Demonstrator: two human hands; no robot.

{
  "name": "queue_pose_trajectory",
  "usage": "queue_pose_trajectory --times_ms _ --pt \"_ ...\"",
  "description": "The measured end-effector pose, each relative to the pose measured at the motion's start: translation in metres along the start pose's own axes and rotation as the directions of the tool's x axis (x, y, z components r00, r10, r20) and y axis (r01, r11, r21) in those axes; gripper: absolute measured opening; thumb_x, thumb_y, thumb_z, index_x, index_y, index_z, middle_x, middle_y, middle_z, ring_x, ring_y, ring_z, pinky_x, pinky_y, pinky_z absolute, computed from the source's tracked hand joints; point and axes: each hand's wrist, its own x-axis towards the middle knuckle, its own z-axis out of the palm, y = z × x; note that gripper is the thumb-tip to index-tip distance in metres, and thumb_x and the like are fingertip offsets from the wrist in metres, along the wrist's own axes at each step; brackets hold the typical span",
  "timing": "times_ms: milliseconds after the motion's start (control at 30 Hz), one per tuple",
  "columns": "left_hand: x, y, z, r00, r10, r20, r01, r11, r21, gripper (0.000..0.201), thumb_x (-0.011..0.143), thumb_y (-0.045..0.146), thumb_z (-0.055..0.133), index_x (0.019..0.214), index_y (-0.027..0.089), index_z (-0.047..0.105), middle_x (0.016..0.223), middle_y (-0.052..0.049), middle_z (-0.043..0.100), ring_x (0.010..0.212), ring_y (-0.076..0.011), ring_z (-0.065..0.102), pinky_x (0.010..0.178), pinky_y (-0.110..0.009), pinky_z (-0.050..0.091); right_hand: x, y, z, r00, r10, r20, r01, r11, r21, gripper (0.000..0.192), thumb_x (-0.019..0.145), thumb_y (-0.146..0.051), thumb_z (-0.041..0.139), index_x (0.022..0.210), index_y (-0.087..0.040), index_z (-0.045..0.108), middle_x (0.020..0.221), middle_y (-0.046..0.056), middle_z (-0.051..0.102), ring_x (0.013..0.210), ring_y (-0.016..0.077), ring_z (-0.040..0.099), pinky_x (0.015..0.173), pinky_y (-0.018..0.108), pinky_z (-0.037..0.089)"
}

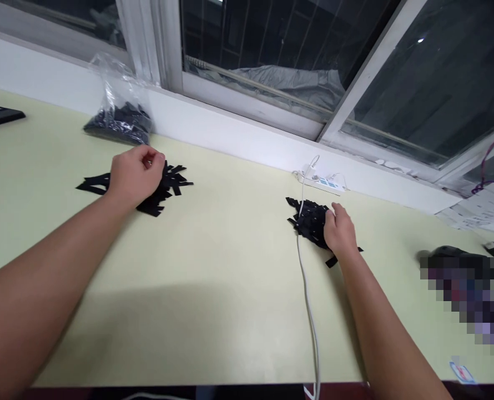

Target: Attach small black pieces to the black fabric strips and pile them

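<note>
**Two hands on two heaps of black strips**

The left hand (136,173) is curled loosely shut, fingertips pinched together over a scattered heap of flat strips (164,186); whether a strip sits between the fingertips cannot be told. These strips are thin, matte black, straight-edged and narrow, lying crossed over one another like cut tape or fabric. This heap lies well to the left of the white cable (307,300).

The right hand (341,230) lies palm down with fingers bent over a second heap, the tangled pile (309,219), which sits touching the white cable at its right side. That pile is denser and lumpier, the same dull black, with short ends sticking out at its edges; the hand rests on it without a clear grasp.

The white cable is smooth, round and glossy, running from the near edge of the bench (213,289) up to a white power strip (324,182) just beyond the pile. Far left of the cable, past the flat strips, a crinkled clear plastic bag (120,114) holds more small black pieces.

The bench is a pale yellow-green, smooth and matte. Behind the cable's far end runs a white sill under a white-framed window (355,94) with dark glass. Right of the cable lie printed papers (484,214)
</note>
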Motion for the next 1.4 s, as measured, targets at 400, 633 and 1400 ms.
queue_pose_trajectory --times_ms 400,633,1400 --pt "0.006 -0.015 0.005 0.927 0.202 0.317 -0.291 0.919 0.266 0.036 0.083 0.046 0.053 0.103 0.024 0.074 0.114 -0.01 0.071 0.115 -0.0335 0.055 0.098 -0.042 0.041 -0.015 -0.024 0.016 0.958 -0.286 0.015 0.286 0.958 0.024 0.045 0.095 -0.042 0.042 0.126 -0.017 0.065 0.127 0.015 0.067 0.12 0.0316 0.058 0.106 0.052 0.043" --pt "0.003 -0.013 0.015 0.893 0.171 0.417 -0.331 0.877 0.348 0.04 0.087 0.041 0.048 0.117 0.028 0.072 0.138 -0.009 0.06 0.129 -0.0388 0.042 0.105 -0.057 0.028 -0.019 -0.034 0.016 0.951 -0.305 0.055 0.302 0.951 0.06 0.045 0.096 -0.041 0.04 0.122 -0.016 0.067 0.124 0.014 0.069 0.118 0.0308 0.06 0.106 0.048 0.044" --pt "-0.05 0.08 0.027 0.871 0.307 0.384 -0.22 0.942 -0.253 0.029 0.087 0.048 0.059 0.094 0.021 0.069 0.088 -0.003 0.071 0.074 -0.0183 0.06 0.072 -0.032 0.044 -0.044 -0.08 0.01 0.874 -0.462 0.153 0.416 0.872 0.258 0.037 0.099 -0.042 0.045 0.117 -0.02 0.067 0.11 0.01 0.073 0.094 0.0238 0.068 0.087 0.04 0.054"
